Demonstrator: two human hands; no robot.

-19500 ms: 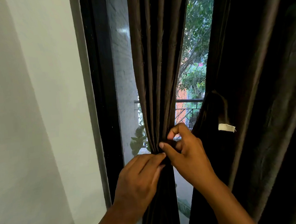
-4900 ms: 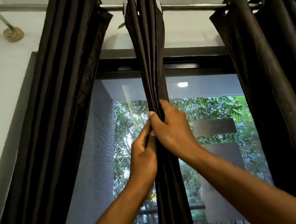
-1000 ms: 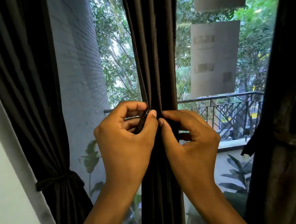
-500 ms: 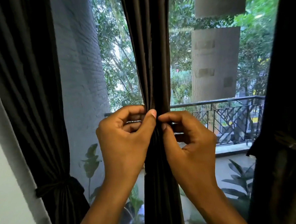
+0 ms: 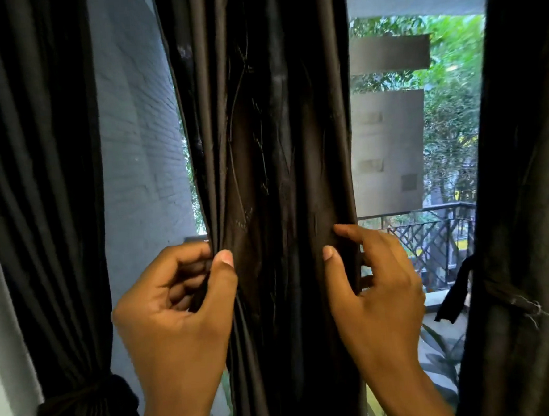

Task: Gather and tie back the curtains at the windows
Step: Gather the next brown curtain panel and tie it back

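Note:
A dark brown middle curtain (image 5: 269, 143) hangs straight in front of me, spread wider than a tight bundle. My left hand (image 5: 173, 313) pinches its left edge between thumb and curled fingers. My right hand (image 5: 371, 295) pinches its right edge, thumb in front and fingers partly behind the cloth. The left curtain (image 5: 40, 190) is gathered low by a dark tie (image 5: 82, 399). The right curtain (image 5: 523, 192) is also cinched by a tie (image 5: 503, 293) with a loose strap end (image 5: 453, 293) hanging down.
Window glass (image 5: 140, 145) shows a grey brick wall, a balcony railing (image 5: 429, 230), trees and plant leaves (image 5: 443, 355) outside. A pale interior wall (image 5: 3, 369) borders the window at the far left.
My hands have moved apart from the centre to the curtain's two edges, and the middle curtain is spread wider. The view has come closer to the cloth.

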